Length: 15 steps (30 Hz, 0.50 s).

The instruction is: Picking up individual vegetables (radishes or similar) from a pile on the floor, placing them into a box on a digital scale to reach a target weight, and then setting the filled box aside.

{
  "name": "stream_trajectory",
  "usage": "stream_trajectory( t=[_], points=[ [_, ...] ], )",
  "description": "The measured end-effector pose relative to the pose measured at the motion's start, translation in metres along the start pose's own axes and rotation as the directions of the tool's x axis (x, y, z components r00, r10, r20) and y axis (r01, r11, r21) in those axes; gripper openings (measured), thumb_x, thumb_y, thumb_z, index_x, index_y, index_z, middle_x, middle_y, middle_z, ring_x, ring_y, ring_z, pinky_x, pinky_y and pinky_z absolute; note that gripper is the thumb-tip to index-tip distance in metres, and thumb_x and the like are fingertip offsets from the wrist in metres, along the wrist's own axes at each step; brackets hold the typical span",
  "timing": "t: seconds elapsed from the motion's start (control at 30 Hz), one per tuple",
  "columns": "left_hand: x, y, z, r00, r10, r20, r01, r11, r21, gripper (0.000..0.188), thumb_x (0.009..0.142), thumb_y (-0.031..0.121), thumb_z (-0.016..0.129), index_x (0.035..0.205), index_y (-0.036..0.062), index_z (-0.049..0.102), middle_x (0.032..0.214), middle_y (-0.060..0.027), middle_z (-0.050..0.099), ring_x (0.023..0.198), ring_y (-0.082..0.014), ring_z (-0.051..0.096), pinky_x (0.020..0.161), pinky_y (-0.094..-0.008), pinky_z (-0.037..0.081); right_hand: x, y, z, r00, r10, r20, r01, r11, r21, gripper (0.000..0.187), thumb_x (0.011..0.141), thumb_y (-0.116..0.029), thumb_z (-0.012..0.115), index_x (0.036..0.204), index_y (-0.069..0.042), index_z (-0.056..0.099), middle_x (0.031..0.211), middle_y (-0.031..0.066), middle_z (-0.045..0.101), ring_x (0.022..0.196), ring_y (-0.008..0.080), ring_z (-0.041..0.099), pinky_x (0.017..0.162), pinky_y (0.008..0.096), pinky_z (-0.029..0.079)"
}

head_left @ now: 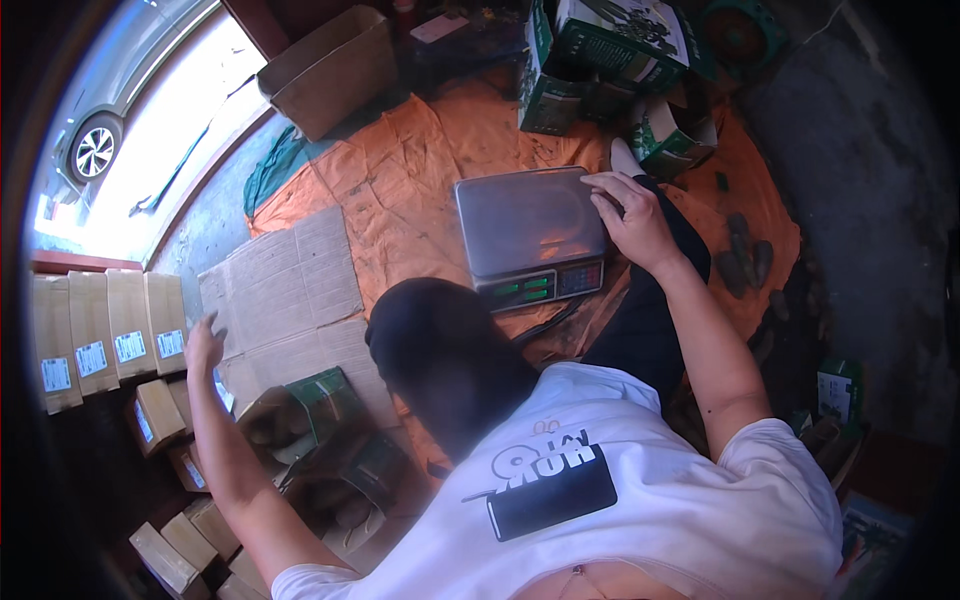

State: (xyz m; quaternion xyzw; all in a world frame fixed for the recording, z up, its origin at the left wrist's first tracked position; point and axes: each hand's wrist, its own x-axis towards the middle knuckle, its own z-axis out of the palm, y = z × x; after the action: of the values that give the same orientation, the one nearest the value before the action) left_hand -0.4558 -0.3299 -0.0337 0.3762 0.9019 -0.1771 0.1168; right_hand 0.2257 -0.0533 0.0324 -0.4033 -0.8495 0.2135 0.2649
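Note:
A digital scale (528, 222) with a bare metal platform and a lit green display stands in front of me on an orange sheet. My right hand (636, 218) is at the platform's right edge, fingers stretched out and holding nothing visible. Far to the left, my left hand (205, 345) is beside a row of upright brown cartons (128, 320) with white labels. A couple of its fingertips show apart; the rest are hard to make out, and nothing is visible in it. A flat cardboard sheet (285, 270) lies between that hand and the scale.
Green printed boxes (625, 50) are piled beyond the scale, and an open brown box (335, 75) stands at the far left. Dark elongated tubers (745, 250) lie at the right. An open green carton (325, 400) with lumpy contents sits near left, beside more brown cartons (175, 560).

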Motion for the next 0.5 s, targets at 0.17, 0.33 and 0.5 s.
stream_trajectory(
  t=[0.17,0.33,0.5],
  points=[
    [0.017,0.232,-0.106,0.776,0.385,-0.500,-0.600,0.694,-0.397,0.049,0.094,0.033,0.068,0.139,0.0186,0.058,0.152,-0.0153,0.046,0.139,-0.0339,0.045,0.112,-0.0439,0.039,-0.012,0.079,-0.024,0.965,0.226,-0.131,-0.203,0.965,0.166,0.031,0.092,-0.002,0.062,0.122,-0.003,0.063,0.114,0.0145,0.069,0.101,0.0254,0.069,0.087,0.0345,0.055],
    [-0.052,0.404,-0.176,0.570,0.379,-0.729,-0.817,0.360,-0.452,0.049,0.094,0.032,0.069,0.139,0.0181,0.058,0.152,-0.0192,0.044,0.141,-0.0366,0.041,0.114,-0.0435,0.037,0.016,0.168,-0.054,0.855,0.494,-0.160,-0.351,0.777,0.522,0.039,0.097,-0.005,0.060,0.135,0.003,0.052,0.121,0.0149,0.066,0.100,0.0177,0.068,0.088,0.0294,0.054],
    [-0.084,0.482,-0.176,0.626,0.470,-0.623,-0.779,0.325,-0.537,0.050,0.093,0.032,0.068,0.140,0.0163,0.058,0.157,-0.0234,0.035,0.147,-0.0419,0.029,0.117,-0.0484,0.030,0.067,0.252,-0.081,0.686,0.719,-0.113,-0.428,0.524,0.737,0.041,0.098,-0.008,0.059,0.138,-0.002,0.050,0.124,0.0129,0.064,0.099,0.0171,0.067,0.085,0.0288,0.054]
  ],
)
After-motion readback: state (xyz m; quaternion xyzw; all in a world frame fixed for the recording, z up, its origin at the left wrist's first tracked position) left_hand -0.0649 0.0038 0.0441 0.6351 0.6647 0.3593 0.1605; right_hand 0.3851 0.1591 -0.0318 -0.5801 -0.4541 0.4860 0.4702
